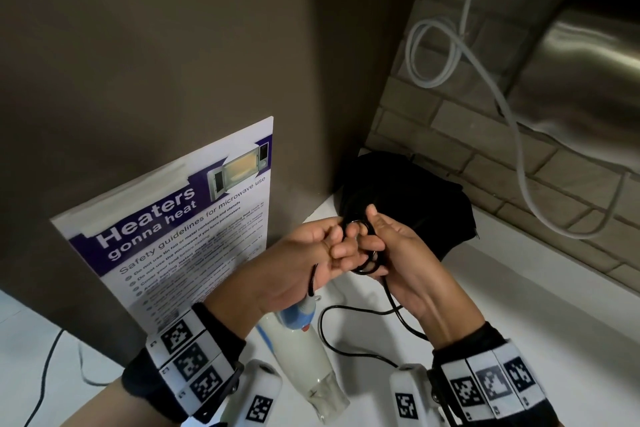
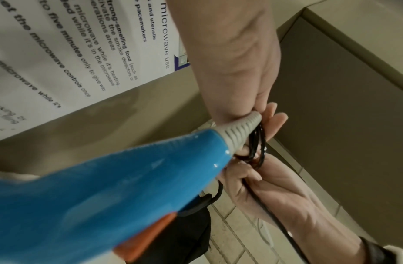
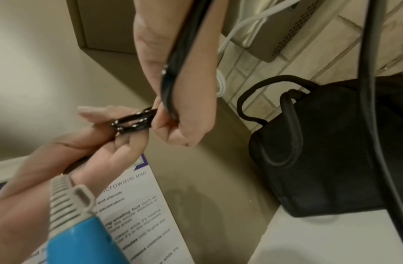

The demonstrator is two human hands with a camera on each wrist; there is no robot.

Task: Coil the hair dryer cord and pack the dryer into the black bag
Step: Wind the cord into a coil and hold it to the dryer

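Small loops of the black cord [image 1: 369,255] sit between my two hands above the white counter. My left hand [image 1: 341,243] pinches the loops [image 3: 132,119] with curled fingers. My right hand [image 1: 372,229] grips the cord, which runs down along its palm [image 3: 173,75] and trails slack onto the counter [image 1: 332,326]. The blue and white hair dryer [image 1: 301,340] lies below my left wrist, its ribbed grey cord sleeve [image 2: 239,128] up against that palm. The black bag [image 1: 408,204] stands just behind the hands in the corner; its mouth is hidden.
A microwave safety poster [image 1: 180,229] leans against the brown wall on the left. A white cable [image 1: 519,149] loops down the tiled wall [image 1: 433,121] at right, beside a steel appliance [image 1: 588,73]. The white counter [image 1: 519,288] runs to the right.
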